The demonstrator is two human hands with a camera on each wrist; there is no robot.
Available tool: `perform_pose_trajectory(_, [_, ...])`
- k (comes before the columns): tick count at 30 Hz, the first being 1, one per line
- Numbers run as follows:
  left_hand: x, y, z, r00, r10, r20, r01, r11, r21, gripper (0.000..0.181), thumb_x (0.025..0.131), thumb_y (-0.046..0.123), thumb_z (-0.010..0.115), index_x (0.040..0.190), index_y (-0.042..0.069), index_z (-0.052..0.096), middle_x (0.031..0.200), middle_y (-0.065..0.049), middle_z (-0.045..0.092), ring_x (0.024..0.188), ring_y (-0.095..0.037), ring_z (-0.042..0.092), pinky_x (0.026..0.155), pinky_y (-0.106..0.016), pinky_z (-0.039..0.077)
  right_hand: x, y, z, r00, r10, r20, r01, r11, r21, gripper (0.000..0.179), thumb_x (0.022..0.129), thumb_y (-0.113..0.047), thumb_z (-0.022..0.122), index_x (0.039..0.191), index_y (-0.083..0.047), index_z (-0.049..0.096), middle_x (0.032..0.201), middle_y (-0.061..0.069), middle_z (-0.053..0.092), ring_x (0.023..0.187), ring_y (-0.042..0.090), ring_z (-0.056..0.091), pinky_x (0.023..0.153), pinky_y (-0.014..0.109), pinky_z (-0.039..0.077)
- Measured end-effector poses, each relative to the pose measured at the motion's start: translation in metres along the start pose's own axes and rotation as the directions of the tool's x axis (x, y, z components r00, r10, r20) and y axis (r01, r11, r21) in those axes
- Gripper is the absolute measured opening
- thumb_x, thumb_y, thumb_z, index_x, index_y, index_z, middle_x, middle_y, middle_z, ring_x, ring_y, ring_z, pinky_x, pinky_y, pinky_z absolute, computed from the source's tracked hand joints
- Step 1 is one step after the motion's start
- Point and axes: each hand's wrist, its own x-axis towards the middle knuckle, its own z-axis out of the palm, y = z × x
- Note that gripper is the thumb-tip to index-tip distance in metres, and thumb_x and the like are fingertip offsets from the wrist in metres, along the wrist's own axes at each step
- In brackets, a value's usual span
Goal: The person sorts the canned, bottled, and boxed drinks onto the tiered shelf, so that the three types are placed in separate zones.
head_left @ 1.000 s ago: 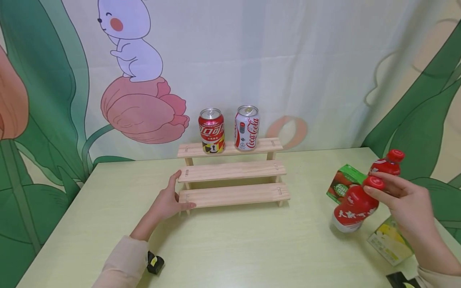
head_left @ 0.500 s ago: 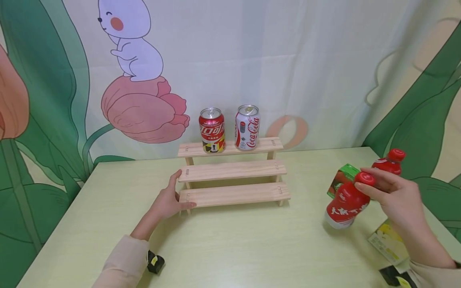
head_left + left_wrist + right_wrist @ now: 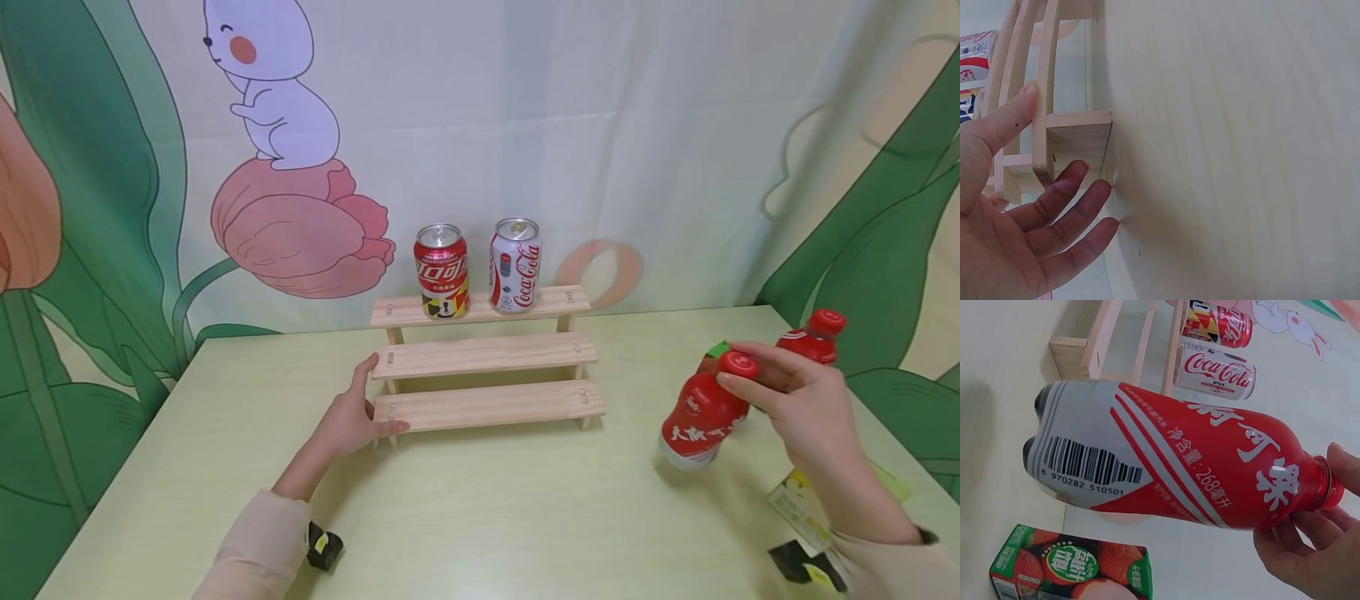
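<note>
Red bottle (image 3: 697,423) aloft, wooden stand (image 3: 487,406) gripped

From the head camera, with the dial centred in the view, the right hand (image 3: 810,408) was near 4 o'clock, thumb and fingers pinching the bottle by its capped neck. The bottle leaned, cap toward 1 o'clock, base apparently off the table (image 3: 525,517). Near 8 o'clock the left hand (image 3: 351,423) held the stand's end, thumb over the lowest board, index finger against the middle one. On the top board, around 12, stood a red can (image 3: 441,279) and a white can (image 3: 514,271). A second bottle (image 3: 808,345) stood at 3; a yellow carton (image 3: 797,500) lay at 4, partly hidden by the right wrist.

The left wrist camera showed three fingers apart and loosely bent near the stand's leg.

The right wrist camera showed the pinch at 4 o'clock, the bottle's base toward 9, and a red-and-green carton (image 3: 1088,562) at 7.

The step in hand seemed to be a one-handed carry with the stand steadied; any setting-down would call for levelling the base first.
</note>
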Motion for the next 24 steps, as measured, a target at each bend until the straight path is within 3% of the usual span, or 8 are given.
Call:
perform_pose_trajectory(8, [-0.001,0.001,0.000,1.000,0.001,-0.002,-0.001,1.000,0.003,0.108,0.069,0.026,0.080,0.145,0.013,0.004,0.064,-0.007,0.056,0.054,-0.016,0.050,0.050,-0.029,0.041,0.002,-0.004,0.014,0.995,-0.088,0.056,0.072,0.968,0.242,0.031,0.081,-0.003,0.066,0.110,-0.016,0.066,0.089,-0.012,0.067,0.080,0.002,0.060,0.064,0.015,0.048])
perform_pose_trajectory(10, [-0.001,0.001,0.000,1.000,0.000,-0.001,0.000,1.000,0.005,0.108,0.069,0.026,0.080,0.145,0.013,0.004,0.064,-0.007,0.056,0.054,-0.016,0.050,0.050,-0.029,0.041,0.002,-0.005,0.017,0.994,-0.092,0.063,0.074,0.965,0.251,0.031,0.081,-0.003,0.067,0.109,-0.017,0.067,0.089,-0.012,0.067,0.079,0.002,0.061,0.064,0.016,0.048])
perform_pose_trajectory(18, [-0.001,0.002,-0.001,1.000,-0.005,-0.003,0.005,1.000,0.003,0.108,0.069,0.026,0.080,0.145,0.013,0.004,0.064,-0.007,0.055,0.054,-0.016,0.049,0.050,-0.029,0.041,0.004,-0.012,0.030,0.992,-0.083,0.097,0.063,0.978,0.201,0.031,0.081,-0.008,0.068,0.111,-0.015,0.065,0.088,-0.013,0.067,0.079,0.004,0.062,0.064,0.018,0.049])
perform_pose_trajectory(24, [-0.001,0.002,-0.001,1.000,-0.007,-0.004,0.007,1.000,0.008,0.108,0.069,0.026,0.080,0.145,0.014,0.004,0.065,-0.008,0.055,0.055,-0.016,0.049,0.051,-0.029,0.041,0.005,-0.015,0.040,0.993,-0.068,0.099,0.065,0.997,0.034,0.043,0.084,-0.017,0.067,0.123,-0.005,0.056,0.091,-0.018,0.063,0.084,0.004,0.060,0.067,0.020,0.049])
